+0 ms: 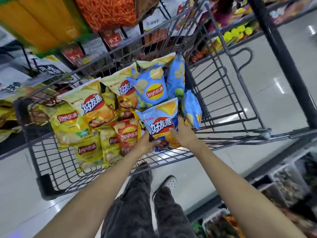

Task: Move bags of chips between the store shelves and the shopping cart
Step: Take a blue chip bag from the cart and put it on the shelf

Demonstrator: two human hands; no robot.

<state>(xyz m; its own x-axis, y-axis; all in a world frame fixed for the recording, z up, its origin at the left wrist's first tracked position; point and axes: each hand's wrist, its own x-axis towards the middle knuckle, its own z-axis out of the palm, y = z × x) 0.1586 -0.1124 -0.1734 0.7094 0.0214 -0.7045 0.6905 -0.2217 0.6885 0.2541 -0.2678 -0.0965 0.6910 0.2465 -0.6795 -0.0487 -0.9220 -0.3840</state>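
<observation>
Now | both hands: left hand (147,140), right hand (184,134) | grip blue chip bag (159,121) | upright, top away

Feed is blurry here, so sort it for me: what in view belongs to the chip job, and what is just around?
Job:
- blue chip bag, held by left hand and right hand
- shopping cart
- yellow chip bags, orange chip bag, other blue chip bags in the cart

Just around:
- shelf goods
- bins
- floor
</observation>
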